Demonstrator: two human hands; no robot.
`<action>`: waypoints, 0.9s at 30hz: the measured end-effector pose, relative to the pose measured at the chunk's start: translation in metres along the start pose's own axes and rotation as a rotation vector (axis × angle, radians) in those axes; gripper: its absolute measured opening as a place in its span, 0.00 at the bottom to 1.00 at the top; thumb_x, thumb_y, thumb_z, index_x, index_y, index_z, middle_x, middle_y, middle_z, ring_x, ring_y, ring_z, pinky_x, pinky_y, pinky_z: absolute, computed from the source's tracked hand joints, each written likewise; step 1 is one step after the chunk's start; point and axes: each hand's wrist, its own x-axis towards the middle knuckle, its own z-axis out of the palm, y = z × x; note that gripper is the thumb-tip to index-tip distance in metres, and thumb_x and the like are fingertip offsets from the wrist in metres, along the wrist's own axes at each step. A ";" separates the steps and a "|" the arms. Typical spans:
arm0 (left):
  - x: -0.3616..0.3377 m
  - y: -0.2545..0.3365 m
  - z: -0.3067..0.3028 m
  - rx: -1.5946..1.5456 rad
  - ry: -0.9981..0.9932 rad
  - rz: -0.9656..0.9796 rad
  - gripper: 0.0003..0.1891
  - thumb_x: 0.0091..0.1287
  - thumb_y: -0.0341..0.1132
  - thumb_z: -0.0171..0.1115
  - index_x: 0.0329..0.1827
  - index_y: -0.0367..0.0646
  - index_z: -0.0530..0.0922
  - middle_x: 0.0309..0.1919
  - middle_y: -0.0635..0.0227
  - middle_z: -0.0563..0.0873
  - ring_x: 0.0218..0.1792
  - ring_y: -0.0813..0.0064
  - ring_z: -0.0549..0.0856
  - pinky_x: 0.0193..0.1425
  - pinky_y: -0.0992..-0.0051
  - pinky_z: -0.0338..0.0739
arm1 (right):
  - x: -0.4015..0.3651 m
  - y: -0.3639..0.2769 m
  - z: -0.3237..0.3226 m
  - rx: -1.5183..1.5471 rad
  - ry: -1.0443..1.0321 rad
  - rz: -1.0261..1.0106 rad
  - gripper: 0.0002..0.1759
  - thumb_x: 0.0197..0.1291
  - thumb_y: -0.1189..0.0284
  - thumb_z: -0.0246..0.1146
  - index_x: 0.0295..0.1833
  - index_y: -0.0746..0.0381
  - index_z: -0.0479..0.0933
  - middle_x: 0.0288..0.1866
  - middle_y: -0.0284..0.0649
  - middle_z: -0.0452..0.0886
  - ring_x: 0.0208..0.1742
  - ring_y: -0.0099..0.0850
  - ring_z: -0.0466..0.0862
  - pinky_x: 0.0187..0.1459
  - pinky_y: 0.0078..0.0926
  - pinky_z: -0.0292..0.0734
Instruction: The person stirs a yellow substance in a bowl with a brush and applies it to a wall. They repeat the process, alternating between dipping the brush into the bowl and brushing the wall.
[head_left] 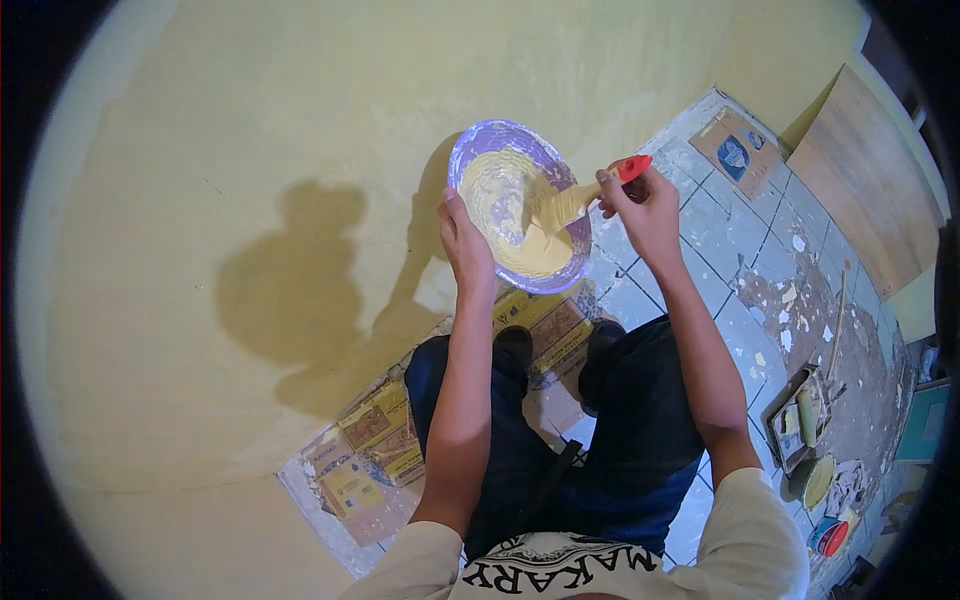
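Observation:
A purple bowl (580,262) with yellow paint inside is tilted in front of the yellow wall. My left hand (466,240) grips its left rim, thumb on the edge and the other fingers hidden behind it. At the bowl's right side, my right hand (643,203) is closed on a paintbrush (572,203) by its red-ended handle. Yellow paint covers the brush, and its bristles rest inside the bowl, touching the paint.
Yellow wall (250,130) fills the left. Flattened cardboard (385,430) lies along its base. Farther right are a leaning wooden board (868,170), a paint tray (800,418) with a roller, a yellowish bowl (815,482) and a red-and-blue tub (829,537) on the tiled floor.

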 end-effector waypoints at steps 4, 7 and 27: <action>0.002 0.001 -0.001 -0.116 0.021 -0.029 0.34 0.84 0.57 0.40 0.72 0.32 0.69 0.64 0.51 0.79 0.64 0.64 0.81 0.69 0.66 0.74 | 0.014 0.027 -0.025 0.321 -0.162 0.244 0.11 0.68 0.73 0.69 0.47 0.71 0.81 0.39 0.45 0.88 0.38 0.30 0.90 0.45 0.26 0.88; -0.006 0.005 0.009 -0.172 0.053 -0.045 0.35 0.84 0.58 0.39 0.74 0.33 0.67 0.67 0.51 0.78 0.66 0.63 0.80 0.70 0.66 0.74 | 0.020 0.038 -0.059 0.346 -0.258 0.320 0.11 0.67 0.75 0.69 0.49 0.72 0.82 0.42 0.45 0.88 0.44 0.33 0.91 0.51 0.27 0.89; -0.009 0.012 0.012 -0.120 0.145 -0.076 0.35 0.84 0.59 0.39 0.76 0.35 0.63 0.68 0.52 0.76 0.66 0.61 0.80 0.69 0.64 0.77 | 0.009 0.017 -0.074 -0.363 -0.450 -0.173 0.14 0.62 0.86 0.62 0.51 0.64 0.84 0.40 0.44 0.82 0.39 0.37 0.82 0.43 0.33 0.77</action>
